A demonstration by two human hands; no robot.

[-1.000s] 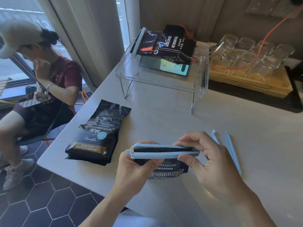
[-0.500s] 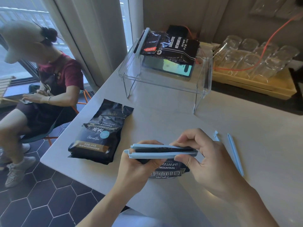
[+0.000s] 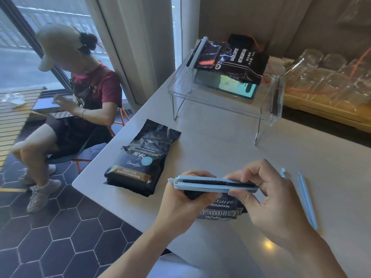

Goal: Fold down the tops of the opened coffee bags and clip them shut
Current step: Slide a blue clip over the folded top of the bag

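Dark hexagon-tiled floor point(image 3: 60, 237), pale table point(image 3: 220, 149), daylit window point(image 3: 40, 21) beside grey curtains point(image 3: 128, 47)

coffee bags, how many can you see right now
3. One is held in both hands under the blue clip, its label showing; one lies unclipped on the table; one, already clipped, rests on the clear stand. Another may lie hidden beneath that one.

The coffee bags point(image 3: 140, 159) look like glossy dark foil with creases. The clip point(image 3: 212, 184) seems to be smooth matt plastic in pale blue. The worktop point(image 3: 220, 149) is smooth and pale, with a soft shine. The stand point(image 3: 267, 109) is clear glossy plastic. The floor point(image 3: 60, 237) has dark matt tiles.
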